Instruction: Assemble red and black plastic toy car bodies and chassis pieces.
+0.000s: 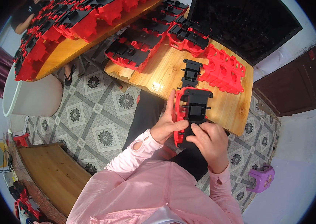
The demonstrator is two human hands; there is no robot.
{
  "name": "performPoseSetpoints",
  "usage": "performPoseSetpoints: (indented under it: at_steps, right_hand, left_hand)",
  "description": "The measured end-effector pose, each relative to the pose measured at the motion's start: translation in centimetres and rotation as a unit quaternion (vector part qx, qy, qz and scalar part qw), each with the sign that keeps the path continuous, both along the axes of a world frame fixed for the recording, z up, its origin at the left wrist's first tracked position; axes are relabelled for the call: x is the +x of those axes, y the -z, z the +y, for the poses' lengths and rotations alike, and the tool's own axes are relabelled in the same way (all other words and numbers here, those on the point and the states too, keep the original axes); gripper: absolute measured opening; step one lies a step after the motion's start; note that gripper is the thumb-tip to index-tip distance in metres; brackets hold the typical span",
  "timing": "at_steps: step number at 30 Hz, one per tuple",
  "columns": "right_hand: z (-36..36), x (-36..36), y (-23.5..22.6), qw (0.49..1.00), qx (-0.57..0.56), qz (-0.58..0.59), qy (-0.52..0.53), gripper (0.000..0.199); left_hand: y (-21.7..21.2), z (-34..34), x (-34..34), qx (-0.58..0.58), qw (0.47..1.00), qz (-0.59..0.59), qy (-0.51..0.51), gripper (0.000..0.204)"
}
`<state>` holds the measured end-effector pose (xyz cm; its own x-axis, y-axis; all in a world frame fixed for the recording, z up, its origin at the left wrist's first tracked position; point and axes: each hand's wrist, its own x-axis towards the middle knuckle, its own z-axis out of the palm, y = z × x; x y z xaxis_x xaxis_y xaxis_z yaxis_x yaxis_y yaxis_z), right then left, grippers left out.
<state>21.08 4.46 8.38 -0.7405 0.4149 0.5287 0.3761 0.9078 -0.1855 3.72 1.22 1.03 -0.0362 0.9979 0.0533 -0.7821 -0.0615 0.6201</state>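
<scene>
Over the near edge of the table, my left hand (168, 126) grips a red plastic frame (178, 137) by its left side, with the thumb lying across it. A black plastic insert (197, 102) with a square recess in the middle sits over the frame. My right hand (211, 141) is closed, its bent fingers and thumb gripping the near end of the black insert; the fingertips are partly hidden. Just beyond the held piece, another black plastic insert (191, 71) lies loose on the wooden table (148, 83).
Right of the loose insert stand nested red frames (223, 71). Farther back are several assembled red-and-black units (132, 52). A second wooden table (59, 52) at left carries more, beside another person's arm (25, 24). A white tub (34, 95), wooden bench (49, 168) and purple stool (263, 179) stand around.
</scene>
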Motion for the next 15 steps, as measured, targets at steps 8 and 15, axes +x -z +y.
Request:
performPoseSetpoints:
  at_steps: [8,15]
  right_hand:
    - [3.7,-0.9,1.5,0.795,-0.541,0.271,0.042,0.041]
    - [5.2,-0.6,3.9,0.711,-0.605,0.34,-0.11,0.074]
  left_hand:
    - [-0.7,0.1,0.9,0.015,0.983,0.175,0.048,0.104]
    - [-1.1,0.8,1.5,-0.032,0.997,-0.008,-0.072,0.096]
